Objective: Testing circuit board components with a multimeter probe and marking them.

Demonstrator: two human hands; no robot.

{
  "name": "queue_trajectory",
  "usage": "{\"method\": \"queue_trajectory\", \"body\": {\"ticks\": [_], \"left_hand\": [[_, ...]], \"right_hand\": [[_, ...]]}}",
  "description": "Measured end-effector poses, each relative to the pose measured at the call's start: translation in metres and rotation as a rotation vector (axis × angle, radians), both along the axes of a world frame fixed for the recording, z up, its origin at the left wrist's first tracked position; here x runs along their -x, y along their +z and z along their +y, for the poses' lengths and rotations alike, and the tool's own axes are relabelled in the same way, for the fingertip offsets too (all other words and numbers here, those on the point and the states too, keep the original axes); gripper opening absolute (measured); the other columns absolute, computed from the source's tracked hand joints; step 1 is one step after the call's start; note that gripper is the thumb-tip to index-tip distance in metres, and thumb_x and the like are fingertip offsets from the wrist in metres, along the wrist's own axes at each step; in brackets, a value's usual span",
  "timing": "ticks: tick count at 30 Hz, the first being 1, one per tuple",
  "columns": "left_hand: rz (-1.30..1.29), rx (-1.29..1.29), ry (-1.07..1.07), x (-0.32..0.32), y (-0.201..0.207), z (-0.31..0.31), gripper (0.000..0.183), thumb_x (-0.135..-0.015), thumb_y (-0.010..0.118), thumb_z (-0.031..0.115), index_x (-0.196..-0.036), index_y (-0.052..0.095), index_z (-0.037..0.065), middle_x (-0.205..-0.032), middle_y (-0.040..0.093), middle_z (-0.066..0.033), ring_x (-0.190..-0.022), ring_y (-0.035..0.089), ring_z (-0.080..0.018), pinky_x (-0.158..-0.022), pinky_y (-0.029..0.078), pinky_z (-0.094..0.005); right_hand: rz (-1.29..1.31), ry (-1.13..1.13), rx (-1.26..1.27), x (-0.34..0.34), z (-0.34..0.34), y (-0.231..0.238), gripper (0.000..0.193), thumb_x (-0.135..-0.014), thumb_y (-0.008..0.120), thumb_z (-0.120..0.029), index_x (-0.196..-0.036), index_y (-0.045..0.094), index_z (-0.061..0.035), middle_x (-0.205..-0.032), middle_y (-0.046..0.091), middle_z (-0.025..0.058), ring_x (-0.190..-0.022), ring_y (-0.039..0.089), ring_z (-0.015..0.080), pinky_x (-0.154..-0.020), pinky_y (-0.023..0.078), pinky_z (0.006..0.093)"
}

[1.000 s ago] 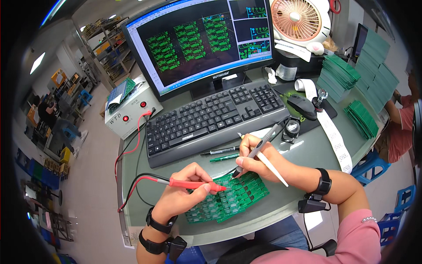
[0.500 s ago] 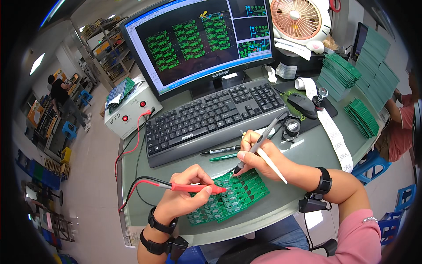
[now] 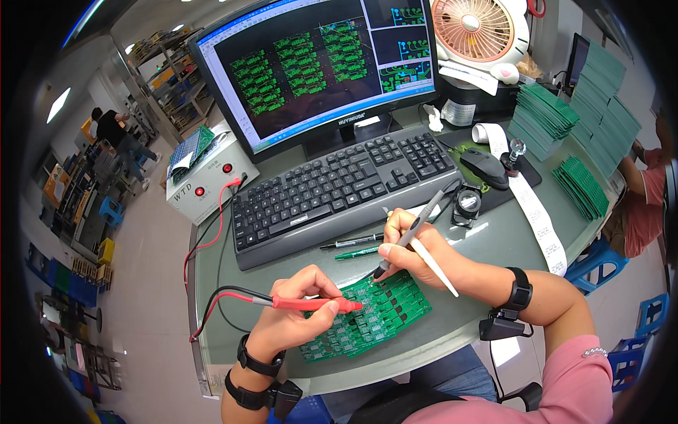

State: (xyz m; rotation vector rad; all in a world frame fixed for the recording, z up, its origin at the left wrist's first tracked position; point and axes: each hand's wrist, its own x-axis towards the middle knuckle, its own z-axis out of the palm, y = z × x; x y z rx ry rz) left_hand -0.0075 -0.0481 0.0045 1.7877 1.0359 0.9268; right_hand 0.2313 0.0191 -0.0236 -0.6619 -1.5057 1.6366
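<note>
While left hand (image 3: pixel 291 319) grips red probe (image 3: pixel 311 304) | right hand (image 3: pixel 429 252) holds grey probe (image 3: pixel 425 215) | circuit board (image 3: pixel 372 322) green, finely patterned

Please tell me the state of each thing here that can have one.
left hand, gripping the red probe
right hand, gripping the grey probe and white tool
green circuit panel, lying under both probes
monitor, on
paper roll, partly unrolled
white box, red lead plugged in
fan, motion unclear

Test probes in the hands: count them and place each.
2: the red probe in the left hand and the grey probe in the right hand, both pointed at the green circuit board. No others show.
</note>
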Motion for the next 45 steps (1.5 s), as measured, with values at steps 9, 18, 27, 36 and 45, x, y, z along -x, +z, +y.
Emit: {"method": "queue_trajectory", "body": {"ticks": [9,18,27,36,45], "left_hand": [[-0.135,0.089,0.044,-0.0038,0.0001,-0.001,0.013,-0.086,0.06,0.006,-0.092,0.053,-0.002,-0.086,0.069,-0.0137,-0.081,0.069,-0.015,-0.07,0.056,-0.0272],[-0.121,0.046,0.076,-0.0057,-0.0013,-0.0002,0.012,-0.086,0.062,0.004,-0.09,0.053,-0.002,-0.085,0.069,-0.0132,-0.076,0.069,-0.0143,-0.066,0.057,-0.0261],[-0.113,0.032,0.073,-0.0072,-0.0012,-0.0009,0.011,-0.085,0.062,0.004,-0.089,0.053,-0.003,-0.084,0.069,-0.0127,-0.075,0.069,-0.0134,-0.066,0.057,-0.0258],[-0.042,-0.021,0.091,-0.0089,-0.0005,-0.0009,0.011,-0.084,0.063,0.004,-0.088,0.055,-0.002,-0.081,0.069,-0.0111,-0.072,0.069,-0.0125,-0.062,0.057,-0.0249],[0.018,-0.139,0.127,-0.0099,-0.0047,-0.0014,0.012,-0.08,0.067,0.004,-0.085,0.057,-0.001,-0.077,0.066,-0.0073,-0.066,0.066,-0.0115,-0.059,0.054,-0.0244]], "right_hand": [[-0.047,-0.009,-0.085,-0.0011,-0.0022,0.0017,0.025,-0.092,0.061,-0.016,-0.089,0.038,-0.007,-0.08,0.046,0.0009,-0.073,0.056,0.0075,-0.062,0.058,0.0274],[-0.046,-0.009,-0.102,-0.0007,-0.0032,0.0038,0.025,-0.092,0.061,-0.017,-0.088,0.039,-0.007,-0.079,0.046,0.0008,-0.074,0.056,0.007,-0.062,0.058,0.0263],[-0.042,-0.016,-0.077,-0.0008,-0.0042,0.0047,0.024,-0.092,0.061,-0.016,-0.088,0.039,-0.0072,-0.079,0.046,0.0008,-0.074,0.056,0.0074,-0.061,0.058,0.0268],[-0.062,-0.027,-0.11,-0.0009,-0.0043,0.0047,0.025,-0.092,0.062,-0.017,-0.088,0.039,-0.0069,-0.079,0.045,0.0007,-0.074,0.055,0.0071,-0.062,0.058,0.0269],[-0.071,-0.041,-0.161,0.0003,-0.0047,0.0001,0.027,-0.091,0.062,-0.018,-0.086,0.039,-0.0066,-0.08,0.043,0.0009,-0.074,0.054,0.0072,-0.062,0.058,0.0263]]}}
